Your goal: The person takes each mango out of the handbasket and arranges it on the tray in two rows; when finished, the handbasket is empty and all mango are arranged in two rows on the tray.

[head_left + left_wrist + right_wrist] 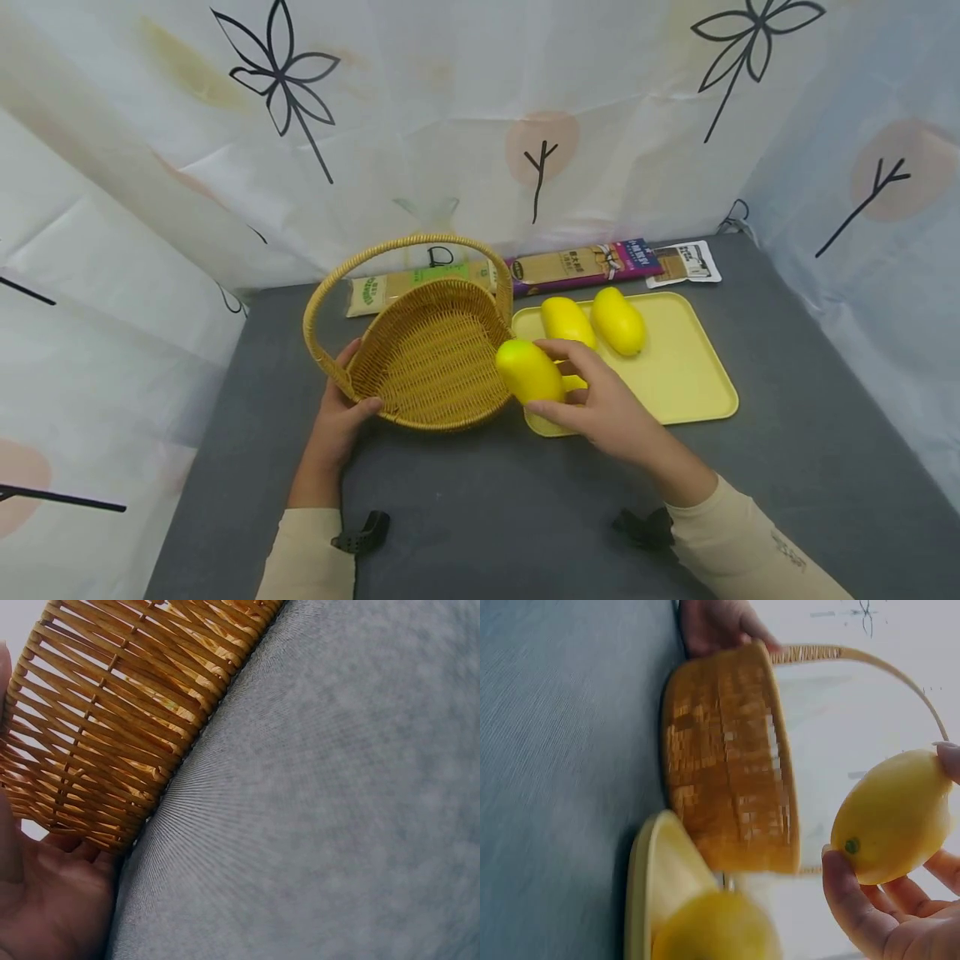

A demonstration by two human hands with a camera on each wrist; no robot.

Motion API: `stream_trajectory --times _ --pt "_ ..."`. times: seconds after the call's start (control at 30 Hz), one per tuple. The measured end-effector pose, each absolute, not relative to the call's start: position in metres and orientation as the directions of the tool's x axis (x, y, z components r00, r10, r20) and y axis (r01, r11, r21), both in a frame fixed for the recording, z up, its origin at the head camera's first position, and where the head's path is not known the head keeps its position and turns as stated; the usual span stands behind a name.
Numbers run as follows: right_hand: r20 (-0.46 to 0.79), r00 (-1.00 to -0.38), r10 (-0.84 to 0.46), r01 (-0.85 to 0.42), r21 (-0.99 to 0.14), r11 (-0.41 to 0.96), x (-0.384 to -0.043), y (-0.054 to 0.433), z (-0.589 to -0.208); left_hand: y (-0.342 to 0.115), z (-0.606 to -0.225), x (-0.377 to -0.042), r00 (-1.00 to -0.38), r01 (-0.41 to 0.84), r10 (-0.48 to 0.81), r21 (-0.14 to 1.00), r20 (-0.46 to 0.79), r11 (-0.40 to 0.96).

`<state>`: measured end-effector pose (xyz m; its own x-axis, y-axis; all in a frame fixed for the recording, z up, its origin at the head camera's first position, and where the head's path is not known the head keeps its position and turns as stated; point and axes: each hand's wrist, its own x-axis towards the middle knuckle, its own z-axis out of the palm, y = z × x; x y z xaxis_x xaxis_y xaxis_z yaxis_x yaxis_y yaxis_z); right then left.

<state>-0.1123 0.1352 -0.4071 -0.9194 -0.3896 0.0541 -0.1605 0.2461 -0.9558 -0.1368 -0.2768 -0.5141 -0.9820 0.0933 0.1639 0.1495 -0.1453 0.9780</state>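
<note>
My left hand (pixel 341 417) grips the near left rim of a round wicker basket (pixel 442 358), thumb over the edge and fingers at the outside wall. The basket's arched handle stands up, and its woven bottom shows. In my right hand (pixel 600 408) I hold a yellow mango (pixel 528 371) between thumb and fingers, raised by the basket's right rim. The right wrist view shows this mango (pixel 892 817) above the level of the basket wall (pixel 727 765). Two more mangoes lie on a yellow tray (pixel 690 392); another yellow patch there is mostly hidden behind my right hand.
Along the back lie a pale green packet (pixel 382 292), a purple noodle packet (pixel 577 267) and a small white-edged packet (pixel 684 263). A patterned curtain (pixel 450 125) hangs behind and at both sides of the grey tabletop (pixel 480 517).
</note>
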Motion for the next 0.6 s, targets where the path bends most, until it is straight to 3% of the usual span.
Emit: stream_trajectory --times 0.3,0.6 --pt "-0.034 -0.98 -0.195 -0.057 -0.895 0.442 -0.11 0.184 -0.412 -0.276 -0.512 -0.136 -0.98 0.158 0.096 0.976 0.173 -0.153" --pt "-0.101 -0.991 -0.09 0.016 -0.747 0.664 -0.11 0.216 -0.428 -0.275 -0.511 -0.134 -0.984 0.148 0.084 0.98 0.159 -0.132"
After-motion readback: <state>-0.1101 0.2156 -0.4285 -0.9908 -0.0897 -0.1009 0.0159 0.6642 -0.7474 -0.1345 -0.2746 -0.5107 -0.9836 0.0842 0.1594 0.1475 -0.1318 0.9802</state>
